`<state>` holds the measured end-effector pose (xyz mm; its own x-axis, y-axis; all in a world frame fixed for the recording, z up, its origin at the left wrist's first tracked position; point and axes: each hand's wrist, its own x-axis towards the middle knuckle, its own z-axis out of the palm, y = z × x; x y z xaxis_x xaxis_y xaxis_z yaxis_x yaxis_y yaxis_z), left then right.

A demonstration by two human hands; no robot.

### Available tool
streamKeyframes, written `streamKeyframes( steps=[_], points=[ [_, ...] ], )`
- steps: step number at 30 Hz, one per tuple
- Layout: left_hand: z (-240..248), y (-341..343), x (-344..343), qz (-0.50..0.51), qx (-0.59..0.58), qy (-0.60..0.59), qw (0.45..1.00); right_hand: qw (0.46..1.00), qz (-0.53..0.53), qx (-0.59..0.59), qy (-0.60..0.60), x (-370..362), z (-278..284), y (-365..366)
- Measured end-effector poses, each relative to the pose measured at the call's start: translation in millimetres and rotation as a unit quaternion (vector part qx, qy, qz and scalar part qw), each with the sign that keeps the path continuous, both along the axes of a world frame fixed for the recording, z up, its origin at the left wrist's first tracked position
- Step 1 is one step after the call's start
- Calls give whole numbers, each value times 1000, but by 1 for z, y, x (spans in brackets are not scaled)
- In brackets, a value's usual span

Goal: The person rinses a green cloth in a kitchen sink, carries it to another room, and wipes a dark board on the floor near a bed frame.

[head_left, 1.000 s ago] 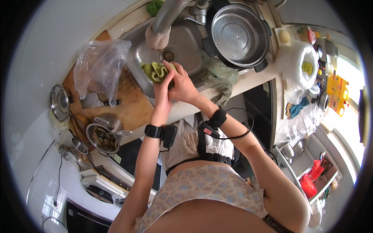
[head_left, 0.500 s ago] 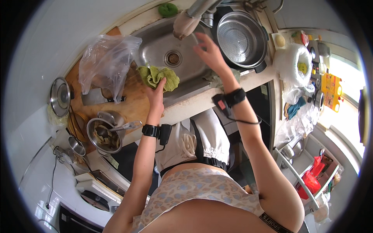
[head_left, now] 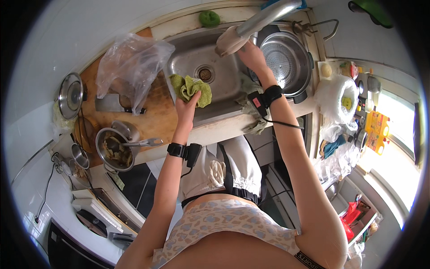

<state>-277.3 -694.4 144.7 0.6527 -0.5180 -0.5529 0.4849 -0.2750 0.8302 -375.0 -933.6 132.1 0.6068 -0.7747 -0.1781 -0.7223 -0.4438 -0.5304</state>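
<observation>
In my left hand (head_left: 187, 104) is a crumpled green cloth (head_left: 193, 91), bunched up over the sink's front left edge. My right hand (head_left: 251, 57) reaches to the faucet (head_left: 264, 20) near its base, at the right of the steel sink (head_left: 224, 80). The faucet's spout, wrapped at its end in something beige, hides the fingertips, so their grip does not show. Right beside that hand stands a pot with a perforated steamer insert (head_left: 280, 58). A greyish rag (head_left: 253, 105) hangs over the sink's front edge below my right wrist.
Left of the sink, a wooden board (head_left: 159, 119) bears a clear plastic bag (head_left: 134, 67) and a cleaver (head_left: 109, 103). A pot of food (head_left: 115, 149) with a utensil across it stands nearer. A green scrubber (head_left: 209, 18) lies behind the sink.
My right hand has moved from over the sink to the faucet's base. The left hand still holds the green cloth. The whole view has shifted slightly.
</observation>
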Motion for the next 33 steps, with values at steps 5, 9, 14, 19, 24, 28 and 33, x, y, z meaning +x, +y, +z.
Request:
streamKeyframes(
  steps=[5,9,14,19,24,28,33],
  points=[
    [-11,-26,-4,-72,46,-55,995,998,15,3,-61,-14,-1,13],
    [-28,-47,3,-114,52,-98,987,989,17,-72,-129,-6,7,38],
    [-34,-76,5,-159,90,-202,962,992,-4,102,-79,6,-11,72],
    [-45,-78,13,-137,87,-158,974,972,-83,204,-83,19,-14,84],
    [-34,-82,4,-154,92,-109,978,974,-69,209,-46,15,-19,78],
    [-36,-77,12,-130,25,-21,991,972,-74,215,-62,17,-20,71],
    [-37,-74,12,-11,-17,84,996,972,-83,221,7,18,-26,62]
  ],
)
